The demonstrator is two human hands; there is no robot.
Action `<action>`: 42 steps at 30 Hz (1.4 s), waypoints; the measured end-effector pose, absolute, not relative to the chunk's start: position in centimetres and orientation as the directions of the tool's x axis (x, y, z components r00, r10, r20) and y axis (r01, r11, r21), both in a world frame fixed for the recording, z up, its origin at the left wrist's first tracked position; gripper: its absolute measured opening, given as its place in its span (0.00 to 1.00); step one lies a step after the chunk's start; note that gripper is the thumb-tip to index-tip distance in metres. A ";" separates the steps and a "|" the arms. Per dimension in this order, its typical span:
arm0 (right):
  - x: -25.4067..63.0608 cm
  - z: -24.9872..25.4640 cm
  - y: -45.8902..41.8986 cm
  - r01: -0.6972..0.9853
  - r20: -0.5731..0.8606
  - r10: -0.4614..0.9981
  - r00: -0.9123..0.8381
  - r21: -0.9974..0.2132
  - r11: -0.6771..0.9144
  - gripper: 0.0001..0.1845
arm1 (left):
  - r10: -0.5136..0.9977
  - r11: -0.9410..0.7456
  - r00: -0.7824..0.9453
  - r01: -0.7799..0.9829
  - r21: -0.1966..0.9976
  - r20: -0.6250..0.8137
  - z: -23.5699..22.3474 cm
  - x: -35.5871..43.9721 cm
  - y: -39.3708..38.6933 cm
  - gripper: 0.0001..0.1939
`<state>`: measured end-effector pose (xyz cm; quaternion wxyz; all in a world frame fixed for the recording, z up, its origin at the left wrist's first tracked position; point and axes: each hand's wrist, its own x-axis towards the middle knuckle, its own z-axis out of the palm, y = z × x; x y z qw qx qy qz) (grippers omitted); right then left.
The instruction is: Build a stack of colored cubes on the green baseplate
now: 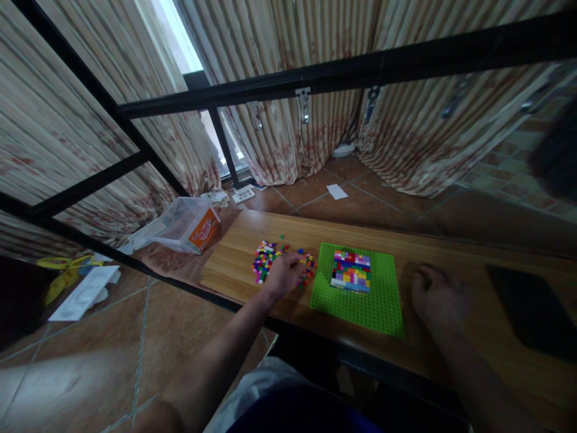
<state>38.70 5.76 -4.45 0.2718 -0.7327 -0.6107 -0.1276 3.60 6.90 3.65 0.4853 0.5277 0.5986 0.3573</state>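
Note:
My left hand [285,273] is over a loose pile of small coloured bricks [265,258], to the left of a green baseplate [360,313]. Its thumb and fingers come together in a pinch; whatever is between them is too small to name. On the baseplate, towards its upper part, sits a rectangular block of joined bricks [350,270] in many colours. My right hand [439,300] rests on the wooden table just right of the baseplate, its fingers curled in and no object showing in them.
The wooden tabletop [229,255] carries a dark flat object [532,307] at the right. A clear plastic box [184,222] with an orange label stands beyond the left end. Black metal bars [270,90] cross above, before striped curtains [288,36]. White paper [336,191] lies on the tiled floor.

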 end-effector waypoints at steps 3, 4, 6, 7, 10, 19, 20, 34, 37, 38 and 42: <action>38.7 -4.4 5.8 0.964 0.509 0.830 0.229 -0.237 -0.121 0.22 | 0.992 -0.020 0.114 0.531 0.847 -0.049 3.5 3.5 7.6 0.09; 38.7 -4.4 5.8 0.964 0.507 0.830 0.231 -0.238 -0.123 0.22 | 0.991 -0.066 0.132 0.582 0.810 -0.014 3.5 3.5 7.9 0.11; 38.7 -4.4 5.8 0.963 0.505 0.832 0.231 -0.242 -0.121 0.22 | 0.990 -0.117 0.141 0.653 0.748 0.032 3.5 3.6 8.2 0.13; 38.7 -4.4 5.8 0.962 0.505 0.831 0.232 -0.245 -0.120 0.22 | 0.989 -0.129 0.140 0.676 0.725 0.045 3.5 3.7 8.4 0.13; 38.6 -4.4 5.8 0.959 0.509 0.827 0.239 -0.255 -0.120 0.21 | 0.989 -0.137 0.137 0.711 0.689 0.055 3.4 3.9 8.5 0.14; 38.5 -4.5 5.8 0.956 0.519 0.816 0.254 -0.262 -0.131 0.21 | 0.988 -0.152 0.126 0.683 0.714 0.090 3.8 4.1 8.0 0.11; 38.5 -4.5 5.8 0.956 0.522 0.814 0.256 -0.264 -0.132 0.21 | 0.985 -0.169 0.137 0.669 0.724 0.103 4.0 4.3 7.7 0.10; 38.0 -3.8 5.7 0.944 0.476 0.833 0.282 -0.293 -0.152 0.19 | 0.922 -0.357 0.361 0.646 0.674 0.142 5.2 10.7 5.3 0.12; 38.0 -3.7 5.6 0.943 0.463 0.839 0.284 -0.294 -0.157 0.19 | 0.915 -0.388 0.382 0.736 0.555 0.132 5.3 11.2 5.4 0.12; 38.0 -3.7 5.6 0.943 0.459 0.842 0.285 -0.292 -0.160 0.20 | 0.908 -0.406 0.392 0.747 0.526 0.145 5.2 11.3 5.4 0.12; 38.0 -3.7 5.7 0.938 0.452 0.840 0.300 -0.301 -0.173 0.20 | 0.870 -0.493 0.425 0.728 0.476 0.250 4.3 11.6 5.4 0.11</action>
